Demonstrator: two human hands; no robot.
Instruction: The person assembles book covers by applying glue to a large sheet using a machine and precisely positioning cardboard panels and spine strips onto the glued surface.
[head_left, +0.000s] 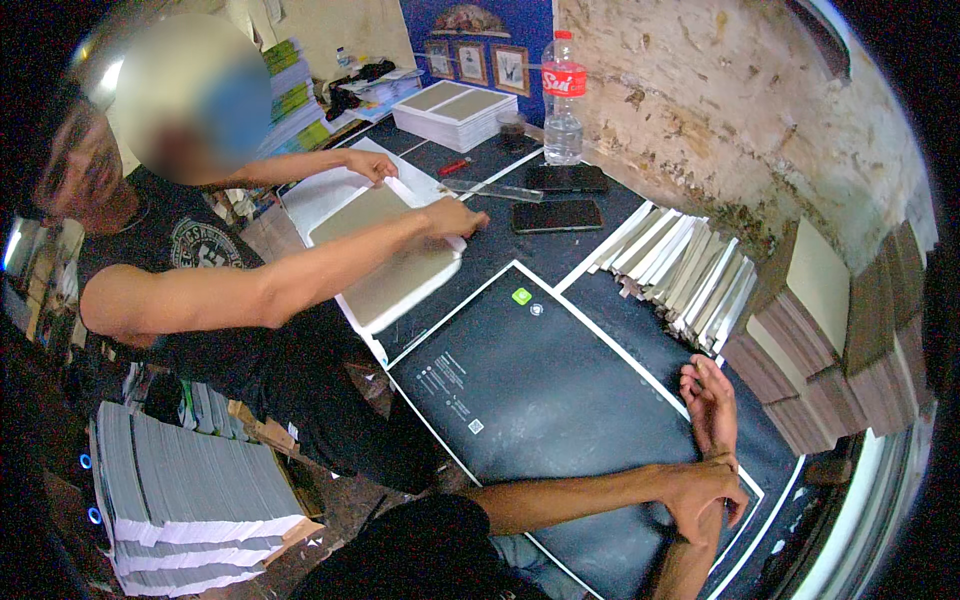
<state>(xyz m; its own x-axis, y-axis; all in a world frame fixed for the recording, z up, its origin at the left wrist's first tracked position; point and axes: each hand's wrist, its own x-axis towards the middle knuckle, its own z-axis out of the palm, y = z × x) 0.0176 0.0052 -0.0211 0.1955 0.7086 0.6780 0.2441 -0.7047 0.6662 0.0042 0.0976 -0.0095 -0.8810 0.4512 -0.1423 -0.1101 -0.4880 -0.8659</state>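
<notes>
My left hand (702,497) is closed around my right forearm, just below the wrist. Palm turned up, my right hand (712,395) rests near the right edge of a large black printed cover sheet (560,400), its fingers loosely bent and holding nothing. White borders edge the sheet, which lies flat under both forearms and carries small print and a green mark. Across the table at the left, a co-worker's two hands (455,218) work at a grey board (375,225) lying on a white sheet (305,205).
Paper strips (690,275) lie in a row beyond my right hand, beside stacks of grey-brown boards (800,350). Two phones (556,216), a clear ruler (495,190), a red cutter (455,166), a water bottle (564,110) and a board stack (455,125) sit farther back. Paper piles (190,490) stand lower left.
</notes>
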